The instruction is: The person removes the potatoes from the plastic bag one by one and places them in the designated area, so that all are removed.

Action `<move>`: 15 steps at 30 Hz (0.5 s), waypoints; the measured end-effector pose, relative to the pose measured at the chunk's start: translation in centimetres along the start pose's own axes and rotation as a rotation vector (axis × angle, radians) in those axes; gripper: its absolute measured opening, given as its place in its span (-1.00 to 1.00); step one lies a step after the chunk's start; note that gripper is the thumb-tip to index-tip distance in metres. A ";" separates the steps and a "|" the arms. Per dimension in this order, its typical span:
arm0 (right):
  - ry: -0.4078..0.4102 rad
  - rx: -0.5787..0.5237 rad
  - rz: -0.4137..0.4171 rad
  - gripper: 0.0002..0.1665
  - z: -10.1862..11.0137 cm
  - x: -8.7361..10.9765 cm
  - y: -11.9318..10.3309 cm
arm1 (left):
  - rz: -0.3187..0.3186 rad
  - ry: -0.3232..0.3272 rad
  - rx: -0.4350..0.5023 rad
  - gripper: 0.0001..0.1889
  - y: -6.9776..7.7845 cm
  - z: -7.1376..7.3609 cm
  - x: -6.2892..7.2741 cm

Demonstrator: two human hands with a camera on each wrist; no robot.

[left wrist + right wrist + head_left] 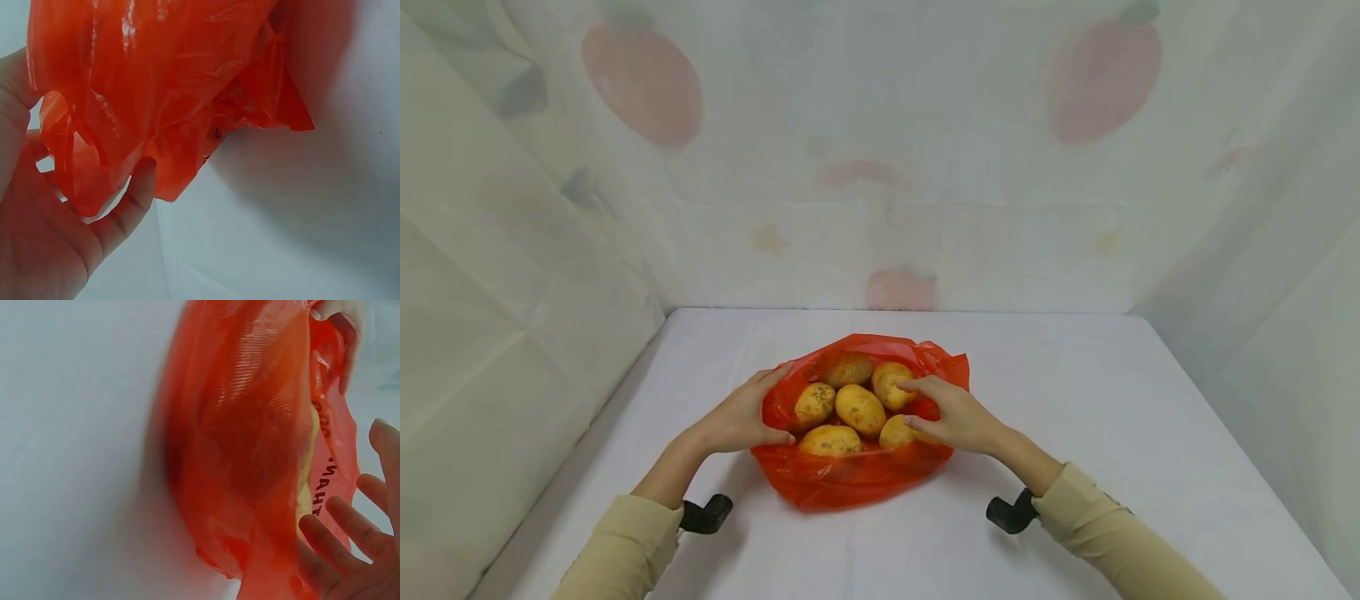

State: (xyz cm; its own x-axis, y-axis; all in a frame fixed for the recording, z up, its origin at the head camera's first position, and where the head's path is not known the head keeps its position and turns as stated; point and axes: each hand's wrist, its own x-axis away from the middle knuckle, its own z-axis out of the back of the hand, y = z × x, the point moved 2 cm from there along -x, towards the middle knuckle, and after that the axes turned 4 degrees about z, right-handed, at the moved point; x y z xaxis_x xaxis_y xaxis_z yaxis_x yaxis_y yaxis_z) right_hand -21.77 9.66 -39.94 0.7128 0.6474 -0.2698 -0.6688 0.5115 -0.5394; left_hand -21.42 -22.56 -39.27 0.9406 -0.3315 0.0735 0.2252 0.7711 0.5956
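A red plastic bag [850, 483] lies on the table with its mouth spread wide. Inside are several yellow potatoes [860, 410] with brown specks. My left hand [747, 417] holds the bag's left rim, the thumb over the edge on the inner side. In the left wrist view, the bag's thin plastic [156, 81] passes between the thumb side and the other fingers [134, 194]. At the right side of the mouth, my right hand [955, 415] hovers over the potatoes with fingers spread. Dark printed letters show on the bag's inner wall [325, 487] in the right wrist view.
The bag sits on a white-covered table [1075, 400]. Pale cloth walls [985, 167] with faded fruit prints stand at the back and both sides. A black wrist mount [707, 514] is on the left wrist, another [1011, 512] on the right.
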 end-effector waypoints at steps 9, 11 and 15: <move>-0.036 0.027 0.000 -0.51 -0.9 0.1 0.6 | 0.011 0.005 0.008 0.09 -0.4 0.1 0.1; -0.042 0.022 0.000 -0.52 -1.0 0.1 0.7 | 0.008 0.002 0.013 0.10 -0.5 0.1 0.1; -0.063 -0.015 -0.023 -0.53 -1.1 0.2 0.8 | -0.002 -0.002 0.027 0.12 -0.7 0.0 0.1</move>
State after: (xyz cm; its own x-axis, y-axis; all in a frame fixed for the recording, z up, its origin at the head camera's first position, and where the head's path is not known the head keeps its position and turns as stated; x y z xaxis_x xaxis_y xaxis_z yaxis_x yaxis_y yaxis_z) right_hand -21.96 9.53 -41.31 0.7125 0.6705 -0.2068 -0.6491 0.5180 -0.5570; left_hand -21.54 -23.17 -39.68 0.9395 -0.3344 0.0742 0.2201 0.7555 0.6171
